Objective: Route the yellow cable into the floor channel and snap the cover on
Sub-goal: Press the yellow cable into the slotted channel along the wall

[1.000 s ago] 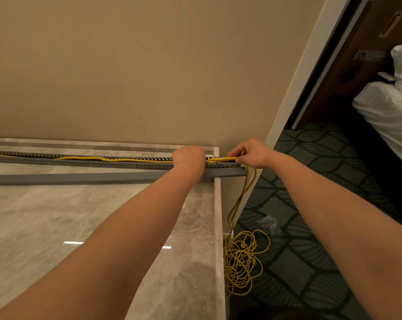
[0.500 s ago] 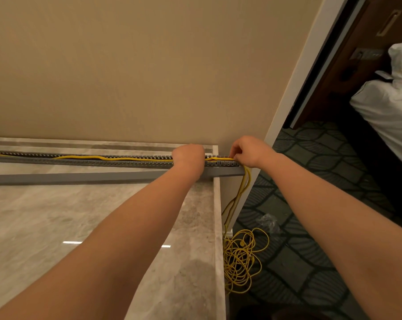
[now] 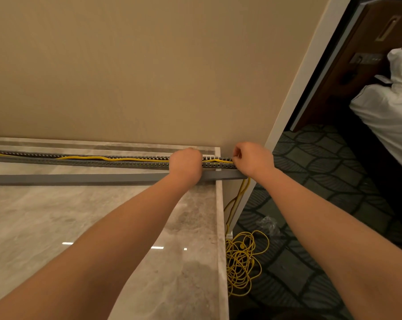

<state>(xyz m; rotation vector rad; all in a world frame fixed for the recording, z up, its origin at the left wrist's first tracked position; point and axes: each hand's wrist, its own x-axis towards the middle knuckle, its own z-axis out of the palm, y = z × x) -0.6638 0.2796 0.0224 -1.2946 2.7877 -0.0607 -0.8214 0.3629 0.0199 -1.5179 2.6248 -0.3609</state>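
Observation:
A grey slotted floor channel (image 3: 103, 160) runs along the base of the beige wall on the marble floor. The yellow cable (image 3: 89, 157) lies inside it, wavy in the middle. My left hand (image 3: 186, 163) is fisted over the channel near its right end, pressing on the cable. My right hand (image 3: 253, 159) pinches the cable at the channel's right tip. From there the cable drops down the step to a loose yellow coil (image 3: 240, 264) on the carpet. The long grey cover (image 3: 80, 179) lies flat on the marble, just in front of the channel.
The marble floor (image 3: 56, 227) ends at a raised edge (image 3: 220, 227) on the right. Beyond it lies dark patterned carpet (image 3: 310, 204) with a scrap of clear plastic (image 3: 268, 224). A white door frame (image 3: 294, 112) and a bed with white linen (image 3: 389, 112) are at the right.
My right hand has shifted slightly up and left along the channel's end, its fingers tightening on the cable. My left hand has stayed in place over the channel.

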